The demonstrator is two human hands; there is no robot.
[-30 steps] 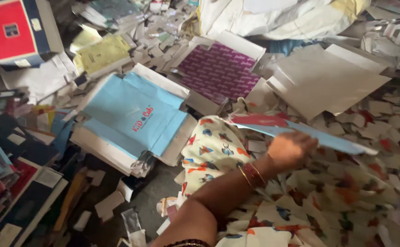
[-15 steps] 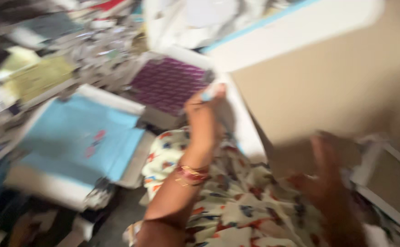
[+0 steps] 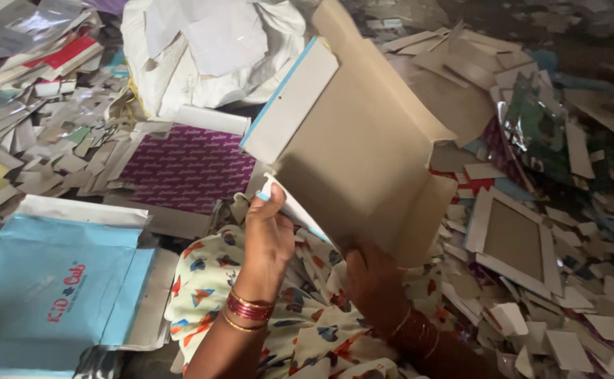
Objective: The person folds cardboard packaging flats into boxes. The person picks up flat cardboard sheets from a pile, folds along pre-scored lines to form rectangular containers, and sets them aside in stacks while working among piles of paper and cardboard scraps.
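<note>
I hold a flattened cardboard box blank [image 3: 363, 147], brown on the inside with a blue edge and white flaps, raised and tilted in front of me. My left hand [image 3: 268, 235], bangles at the wrist, pinches its lower left white flap. My right hand [image 3: 371, 281] grips the blank's bottom edge from beneath. Both hands are above my lap, which is covered by a cream cloth printed with red and blue shapes [image 3: 208, 281].
A stack of light-blue box sheets [image 3: 54, 281] lies at the left, a purple patterned sheet [image 3: 187, 168] behind my lap. A white sack [image 3: 201, 49] stands at the back. Cardboard offcuts and a cut frame [image 3: 510, 238] litter the right side.
The view swung right. My left hand lifted a flat blue-edged sheet from my lap; it is now raised and tilted, and my right hand has taken its bottom edge.
</note>
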